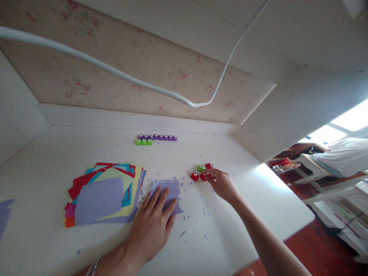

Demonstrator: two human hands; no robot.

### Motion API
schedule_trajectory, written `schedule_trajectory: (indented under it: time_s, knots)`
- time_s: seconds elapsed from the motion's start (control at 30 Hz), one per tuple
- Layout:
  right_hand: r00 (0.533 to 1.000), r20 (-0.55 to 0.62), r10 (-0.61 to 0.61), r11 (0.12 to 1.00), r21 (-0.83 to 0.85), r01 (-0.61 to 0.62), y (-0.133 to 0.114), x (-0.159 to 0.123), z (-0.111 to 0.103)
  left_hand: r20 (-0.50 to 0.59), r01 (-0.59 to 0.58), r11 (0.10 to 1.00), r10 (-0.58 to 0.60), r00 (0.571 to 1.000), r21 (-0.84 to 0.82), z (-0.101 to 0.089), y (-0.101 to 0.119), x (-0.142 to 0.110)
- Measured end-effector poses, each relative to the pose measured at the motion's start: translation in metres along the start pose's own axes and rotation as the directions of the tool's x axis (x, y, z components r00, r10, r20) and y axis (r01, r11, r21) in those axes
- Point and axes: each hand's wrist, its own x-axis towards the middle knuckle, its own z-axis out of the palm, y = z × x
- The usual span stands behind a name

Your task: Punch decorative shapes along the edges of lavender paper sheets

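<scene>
My left hand [156, 222] lies with fingers spread on a small purple paper sheet [168, 191], whose edges are notched with punched holes. Over on the right, my right hand [221, 182] pinches a red craft punch [204, 176] that is partly covered by the fingers. Close around it stand a second red punch [194, 176], a third red punch [209, 166] and a green punch [200, 168]. Tiny purple paper bits [205, 209] are scattered about the sheet and below the punches.
A fanned stack of coloured paper [99, 199] lies left of my left hand. Farther back, purple punches [161, 137] form a row with three green punches [144, 142] in front. A white cable [138, 82] hangs across the view. More purple paper [5, 212] shows at the left edge.
</scene>
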Motion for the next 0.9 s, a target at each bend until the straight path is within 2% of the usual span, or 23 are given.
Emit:
schedule_trajectory:
  time_s: [0.1,0.23,0.37,0.57,0.67,0.77,0.9]
  knots:
    - [0.999,-0.047,-0.007,1.0,0.003,0.007,0.002,0.01,0.008,0.007,0.001,1.0,-0.001,1.0,-0.006,0.0,-0.001,0.0]
    - [0.999,-0.044,-0.029,0.999,0.012,0.03,0.005,0.016,0.013,0.012,0.004,1.0,-0.003,1.0,-0.011,0.0,-0.001,-0.001]
    - [0.998,-0.046,-0.048,0.998,0.031,0.05,0.001,0.015,0.01,0.012,0.01,1.0,-0.01,1.0,-0.016,0.0,0.0,-0.001]
    - [0.996,-0.083,-0.032,0.989,0.144,0.044,-0.008,0.006,0.009,0.003,0.01,0.999,-0.01,1.0,-0.041,0.0,0.0,-0.002]
    - [0.992,-0.126,-0.03,0.996,0.079,0.04,-0.015,0.002,0.017,-0.012,0.008,0.999,-0.009,1.0,-0.046,0.001,0.0,-0.002]
    - [0.987,-0.158,0.023,1.0,-0.003,-0.024,-0.021,0.001,0.028,-0.012,0.006,0.999,-0.006,1.0,-0.033,0.002,0.0,-0.002]
    - [0.983,-0.166,0.082,0.996,-0.015,-0.085,-0.022,0.003,0.037,-0.008,0.008,1.0,-0.008,1.0,-0.03,0.001,0.0,-0.001]
